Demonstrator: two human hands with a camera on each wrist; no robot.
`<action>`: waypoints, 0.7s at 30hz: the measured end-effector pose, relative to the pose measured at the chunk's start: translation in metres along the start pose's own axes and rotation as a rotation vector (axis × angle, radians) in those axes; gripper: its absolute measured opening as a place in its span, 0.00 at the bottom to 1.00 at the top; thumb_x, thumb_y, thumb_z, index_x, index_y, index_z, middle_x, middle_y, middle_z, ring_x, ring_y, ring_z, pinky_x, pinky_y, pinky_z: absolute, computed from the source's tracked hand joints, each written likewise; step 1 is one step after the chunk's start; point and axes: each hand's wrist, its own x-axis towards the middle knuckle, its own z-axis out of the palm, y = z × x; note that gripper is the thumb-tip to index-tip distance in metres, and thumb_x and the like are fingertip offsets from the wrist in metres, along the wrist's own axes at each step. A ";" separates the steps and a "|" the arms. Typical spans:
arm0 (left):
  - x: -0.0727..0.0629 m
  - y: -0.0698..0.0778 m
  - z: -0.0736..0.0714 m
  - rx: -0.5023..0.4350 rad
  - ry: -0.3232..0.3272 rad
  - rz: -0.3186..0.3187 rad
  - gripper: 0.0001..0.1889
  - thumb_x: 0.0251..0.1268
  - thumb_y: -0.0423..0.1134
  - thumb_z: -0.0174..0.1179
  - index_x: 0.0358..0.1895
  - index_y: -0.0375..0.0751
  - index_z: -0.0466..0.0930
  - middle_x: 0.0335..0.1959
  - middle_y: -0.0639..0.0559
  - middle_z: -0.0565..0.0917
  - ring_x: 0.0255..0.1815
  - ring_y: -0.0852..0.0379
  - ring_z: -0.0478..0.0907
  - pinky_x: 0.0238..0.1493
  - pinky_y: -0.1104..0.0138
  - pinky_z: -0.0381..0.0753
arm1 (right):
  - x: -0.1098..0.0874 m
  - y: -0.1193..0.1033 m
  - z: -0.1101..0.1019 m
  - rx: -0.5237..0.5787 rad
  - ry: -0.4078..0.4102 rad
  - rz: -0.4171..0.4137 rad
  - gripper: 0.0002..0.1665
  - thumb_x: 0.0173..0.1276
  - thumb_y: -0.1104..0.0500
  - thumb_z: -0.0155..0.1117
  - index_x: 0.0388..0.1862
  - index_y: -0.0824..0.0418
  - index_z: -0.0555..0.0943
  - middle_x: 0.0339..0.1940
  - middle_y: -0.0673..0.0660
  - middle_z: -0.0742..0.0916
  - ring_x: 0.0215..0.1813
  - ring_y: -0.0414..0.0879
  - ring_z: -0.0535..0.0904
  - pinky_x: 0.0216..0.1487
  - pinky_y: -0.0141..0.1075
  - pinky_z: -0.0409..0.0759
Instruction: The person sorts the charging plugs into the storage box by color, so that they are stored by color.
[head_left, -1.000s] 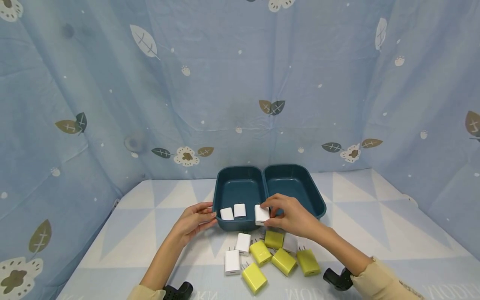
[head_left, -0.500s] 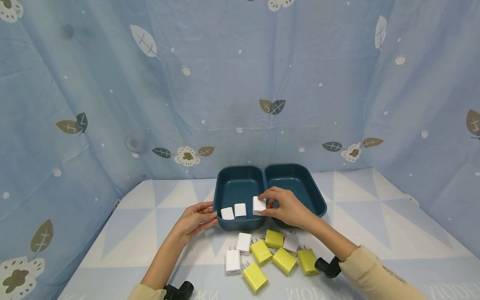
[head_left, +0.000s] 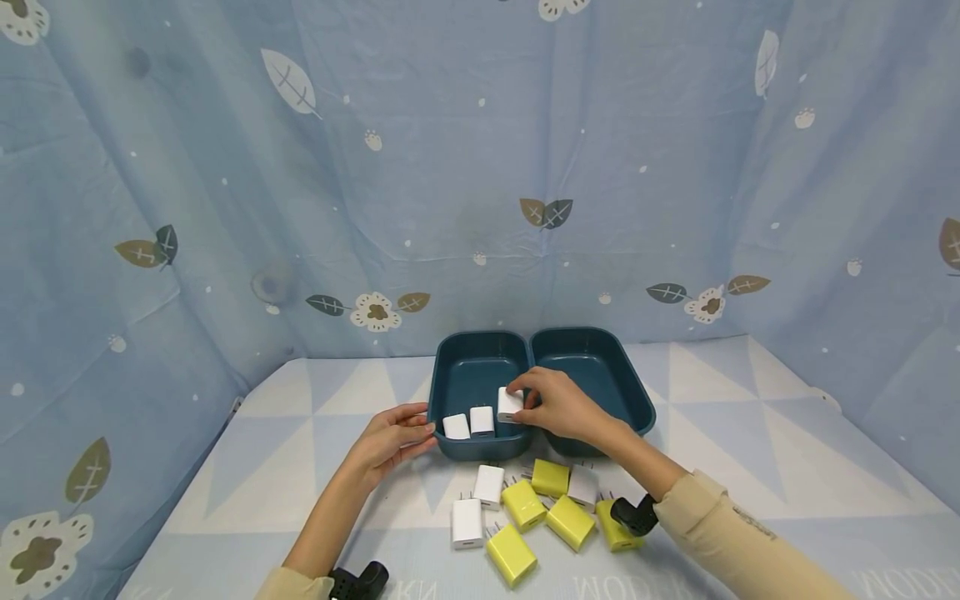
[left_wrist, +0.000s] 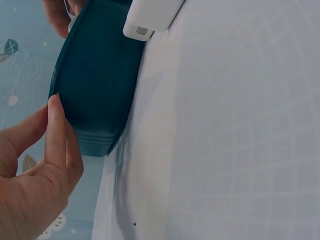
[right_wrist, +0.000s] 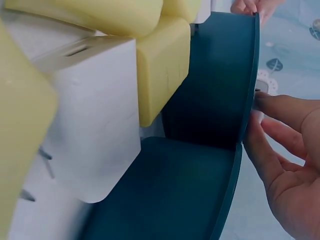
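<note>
Pinched between the thumb and fingers of my right hand [head_left: 566,408], a white charger plug [head_left: 510,405] hangs over the right part of the left teal bin [head_left: 480,450]. My left hand [head_left: 390,440] grips that bin's left rim, and the left wrist view shows the fingertips [left_wrist: 56,102] right at the edge. Inside the bin, two white charger plugs lie side by side near its front wall; one is the left plug [head_left: 456,427]. In the right wrist view the held plug is mostly hidden behind the rim and fingers.
A second teal bin [head_left: 637,392] stands against the first on the right. In front of both lie several yellow charger plugs [head_left: 512,554] and three white ones, such as the front white plug [head_left: 467,524], prongs showing. A patterned curtain [head_left: 420,167] hangs behind the table.
My right hand has carried the white charger plug left and away from me, from the left bin's front right rim to over its inside. The left hand stays at the rim.
</note>
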 end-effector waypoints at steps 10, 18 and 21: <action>0.000 -0.001 -0.001 -0.001 -0.012 0.002 0.27 0.65 0.19 0.57 0.68 0.23 0.64 0.40 0.45 0.73 0.39 0.55 0.81 0.49 0.61 0.86 | 0.012 -0.005 0.003 -0.054 -0.049 0.002 0.17 0.63 0.63 0.73 0.50 0.63 0.84 0.40 0.56 0.81 0.32 0.40 0.74 0.28 0.29 0.77; 0.000 -0.002 -0.001 -0.017 -0.018 0.015 0.28 0.64 0.18 0.57 0.67 0.22 0.64 0.39 0.46 0.74 0.39 0.55 0.81 0.47 0.63 0.87 | 0.022 -0.011 0.005 -0.090 -0.089 0.049 0.16 0.59 0.65 0.75 0.46 0.64 0.84 0.43 0.57 0.83 0.32 0.41 0.77 0.29 0.29 0.79; 0.000 -0.002 -0.001 -0.014 -0.018 0.015 0.28 0.64 0.18 0.57 0.67 0.22 0.64 0.39 0.46 0.74 0.39 0.55 0.81 0.47 0.63 0.87 | 0.025 -0.014 0.007 -0.114 -0.107 0.075 0.16 0.58 0.65 0.76 0.45 0.64 0.84 0.43 0.57 0.83 0.33 0.42 0.76 0.31 0.31 0.80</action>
